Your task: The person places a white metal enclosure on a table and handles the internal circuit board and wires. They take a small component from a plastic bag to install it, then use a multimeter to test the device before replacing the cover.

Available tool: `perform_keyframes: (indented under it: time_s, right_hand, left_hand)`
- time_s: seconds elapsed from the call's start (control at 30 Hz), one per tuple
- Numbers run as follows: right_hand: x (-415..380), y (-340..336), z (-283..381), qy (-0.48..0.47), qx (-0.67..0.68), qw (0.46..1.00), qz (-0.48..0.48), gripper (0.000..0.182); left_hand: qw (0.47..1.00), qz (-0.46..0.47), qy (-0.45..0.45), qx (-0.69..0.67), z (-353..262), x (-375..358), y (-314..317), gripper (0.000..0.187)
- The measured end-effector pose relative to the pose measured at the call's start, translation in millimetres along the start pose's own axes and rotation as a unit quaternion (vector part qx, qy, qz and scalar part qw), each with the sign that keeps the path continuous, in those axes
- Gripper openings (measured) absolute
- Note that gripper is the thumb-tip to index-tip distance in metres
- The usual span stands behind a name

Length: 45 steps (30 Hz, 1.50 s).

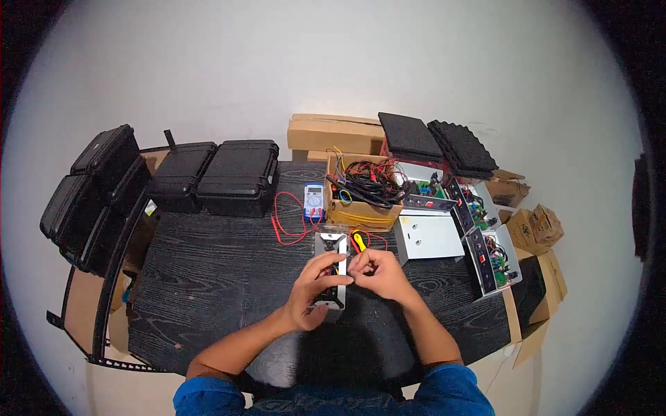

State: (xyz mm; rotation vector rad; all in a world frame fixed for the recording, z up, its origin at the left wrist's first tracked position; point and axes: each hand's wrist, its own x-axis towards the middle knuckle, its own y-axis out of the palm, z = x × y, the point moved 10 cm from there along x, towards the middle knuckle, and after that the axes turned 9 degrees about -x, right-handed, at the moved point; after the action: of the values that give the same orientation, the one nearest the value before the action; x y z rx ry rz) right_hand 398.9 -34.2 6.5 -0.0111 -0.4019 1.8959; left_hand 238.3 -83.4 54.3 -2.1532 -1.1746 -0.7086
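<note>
1. The left hand (310, 295) is curled over the unit (342, 268), apparently gripping it; the unit lies under its fingers on the table (201, 270).
2. The right hand (374, 272) is narrow, thumb and finger pinched at the unit's right side; whether they hold something small, I cannot tell.
3. The step in hand looks like fine fingertip work along that side; the next move seems to call for a steady left hold and a precise right pinch.
4. Just beyond the right hand lies a yellow-handled tool (359, 240).
5. Farther beyond both hands stand a meter (314, 197) and a carton (364, 219) of cables.
</note>
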Motion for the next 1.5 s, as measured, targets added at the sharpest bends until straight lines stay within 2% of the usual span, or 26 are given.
perform_keyframes:
  time_s: [0.1,0.17,0.23,0.33,0.73,1.33,1.5]
  right_hand:
    - [-3,12,3,0.009,0.009,0.998,0.06,0.012]
    - [-5,20,5,0.028,0.002,0.995,0.095,0.014]
    - [-9,26,4,0.062,-0.014,0.99,0.126,0.015]
    - [-10,29,-1,0.089,0.033,0.987,0.129,0.017]
    - [-12,32,4,0.102,0.066,0.981,0.15,0.016]
    - [-12,31,7,0.108,0.004,0.982,0.154,0.012]
    - [-13,33,-4,0.107,-0.006,0.98,0.17,0.016]
  left_hand:
    - [1.0,-0.008,0.001,0.008,1,0,-1,0.063]
    - [0.999,-0.018,-0.004,0.026,0,0,-1,0.077]
    - [0.999,-0.017,-0.006,0.028,3,-1,0,0.078]
    - [0.999,-0.019,-0.015,0.024,4,-2,0,0.079]
    - [0.999,-0.013,-0.008,0.029,1,0,0,0.077]
    - [0.999,-0.013,0.007,0.029,-2,1,0,0.075]
    - [0.999,-0.008,0.005,0.033,-1,1,0,0.075]
